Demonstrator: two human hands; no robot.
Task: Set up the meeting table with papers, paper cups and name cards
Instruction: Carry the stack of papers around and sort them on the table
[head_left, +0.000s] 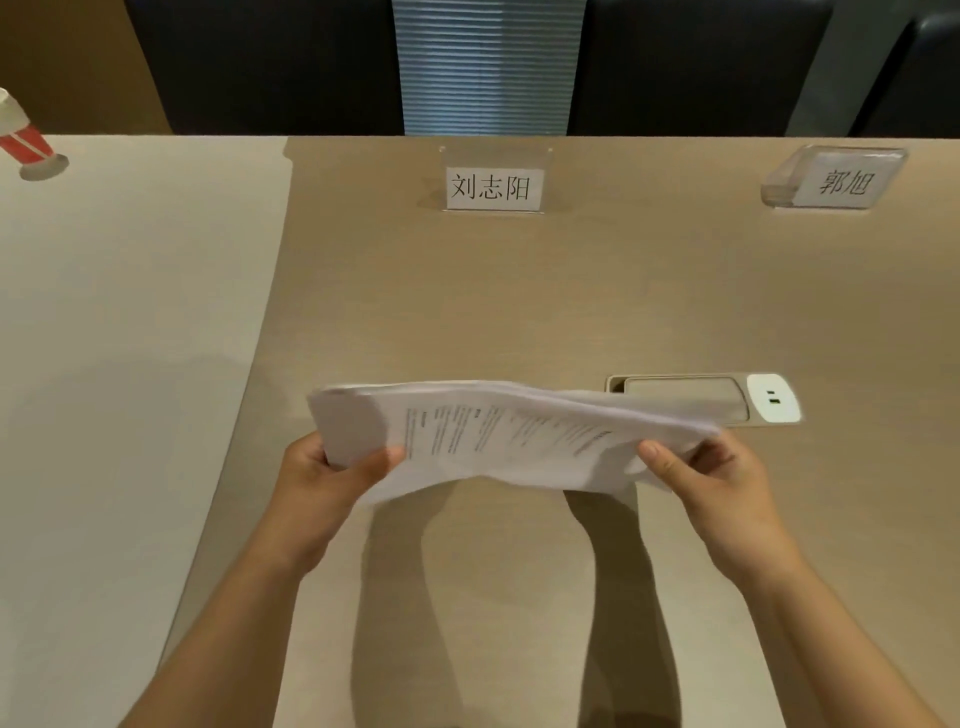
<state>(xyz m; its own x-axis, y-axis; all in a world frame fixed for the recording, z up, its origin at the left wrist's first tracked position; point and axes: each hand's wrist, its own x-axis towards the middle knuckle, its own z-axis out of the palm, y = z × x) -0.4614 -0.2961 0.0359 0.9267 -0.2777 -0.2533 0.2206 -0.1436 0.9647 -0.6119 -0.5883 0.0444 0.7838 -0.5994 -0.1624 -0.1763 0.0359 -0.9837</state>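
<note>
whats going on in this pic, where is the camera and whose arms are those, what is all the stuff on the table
There is no machine here. One camera sits on a person's head and looks forward and down, so the arms reaching in from below are that person's own. The left hand and the right hand each grip one end of a stack of printed papers, held above the tan table. At the far edge stand two clear name cards, a middle one and a right one. A red and white paper cup stands far left. A power socket panel is set into the tabletop, and dark chairs wait behind.
</note>
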